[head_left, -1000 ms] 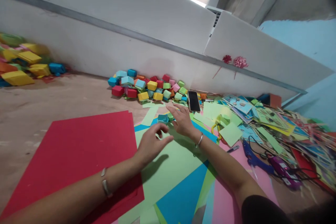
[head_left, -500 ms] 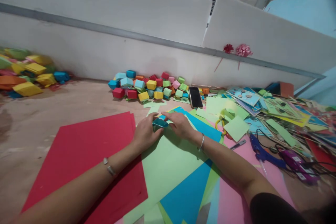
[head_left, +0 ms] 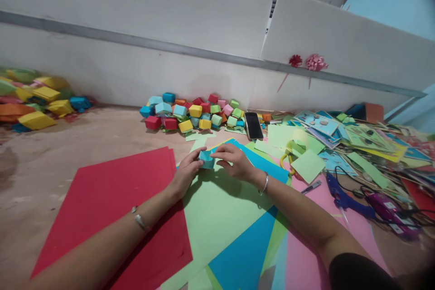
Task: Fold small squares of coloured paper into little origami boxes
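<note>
A small light-blue folded paper box (head_left: 206,161) is held over the pale green sheets (head_left: 224,208). My left hand (head_left: 186,173) grips its left side, with fingers behind and thumb in front. At its right edge, my right hand (head_left: 234,161) pinches the paper with thumb and index finger. The box's upper side looks open. Under and beside my left forearm lies a stack of red paper (head_left: 118,190). Blue paper (head_left: 244,249) shows from beneath the green sheets.
Several finished paper boxes (head_left: 195,110) sit by the wall, with another heap (head_left: 41,95) at far left. A phone (head_left: 253,126), yellow-handled scissors (head_left: 284,163), a utility knife (head_left: 311,187) and a blue glue gun (head_left: 346,197) lie to the right, beside piled cards (head_left: 369,138).
The blue paper has turned in my hands, so its front wall and open top now show. My right hand has shifted slightly right, its fingers more bent.
</note>
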Demonstrator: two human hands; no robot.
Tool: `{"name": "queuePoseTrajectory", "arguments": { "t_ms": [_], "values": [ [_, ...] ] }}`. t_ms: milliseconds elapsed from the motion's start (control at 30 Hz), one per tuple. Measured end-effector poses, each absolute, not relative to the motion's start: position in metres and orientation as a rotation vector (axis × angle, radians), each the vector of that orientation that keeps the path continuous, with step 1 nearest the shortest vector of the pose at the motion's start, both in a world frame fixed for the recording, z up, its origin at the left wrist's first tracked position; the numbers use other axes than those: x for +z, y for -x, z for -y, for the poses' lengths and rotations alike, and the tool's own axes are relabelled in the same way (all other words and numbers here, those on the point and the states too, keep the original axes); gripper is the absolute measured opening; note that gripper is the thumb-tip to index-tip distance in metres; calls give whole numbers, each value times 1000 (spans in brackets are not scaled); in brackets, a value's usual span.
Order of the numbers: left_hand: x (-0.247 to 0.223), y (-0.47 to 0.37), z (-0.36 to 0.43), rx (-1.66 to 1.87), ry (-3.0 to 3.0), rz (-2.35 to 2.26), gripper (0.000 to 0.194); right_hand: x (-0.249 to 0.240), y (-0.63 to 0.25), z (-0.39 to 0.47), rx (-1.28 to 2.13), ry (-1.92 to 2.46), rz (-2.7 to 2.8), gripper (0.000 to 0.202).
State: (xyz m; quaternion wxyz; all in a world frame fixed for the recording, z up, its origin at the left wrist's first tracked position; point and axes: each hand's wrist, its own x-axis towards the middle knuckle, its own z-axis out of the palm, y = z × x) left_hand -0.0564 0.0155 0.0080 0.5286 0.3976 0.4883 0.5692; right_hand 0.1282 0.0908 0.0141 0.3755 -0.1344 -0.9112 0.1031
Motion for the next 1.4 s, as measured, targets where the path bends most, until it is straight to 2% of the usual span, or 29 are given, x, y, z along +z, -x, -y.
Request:
{"name": "queuePoseTrajectory", "arguments": {
  "t_ms": [100,233,300,467,600,733,900,1100,1267,1400],
  "values": [
    [8,55,-15,1330,-935,-1176,71,17,-127,-91,265,377,2314,22],
    [8,53,-12,1289,-1038,-1205,69,24,-126,-92,240,399,2306,14],
    [8,53,-10,1296,-1120,-1197,62,27,-126,-92,253,396,2334,12],
    [9,55,-8,1366,-1550,-1225,28,30,-129,-91,340,429,2359,7],
    [9,62,-8,1379,-2040,-1388,16,32,-132,-90,369,443,2367,3],
    [8,69,-11,1332,-2292,-1417,18,33,-132,-94,367,382,2494,5],
    [6,66,-11,1266,-2259,-1406,20,28,-133,-97,377,358,2579,10],
    [8,61,-7,1239,-2217,-1372,20,21,-134,-90,570,391,2564,19],
    [9,58,-3,1227,-2191,-1339,20,23,-131,-85,675,341,2579,12],
    [10,57,-3,1264,-2151,-1276,20,27,-130,-85,635,322,2598,10]
  ]
}}
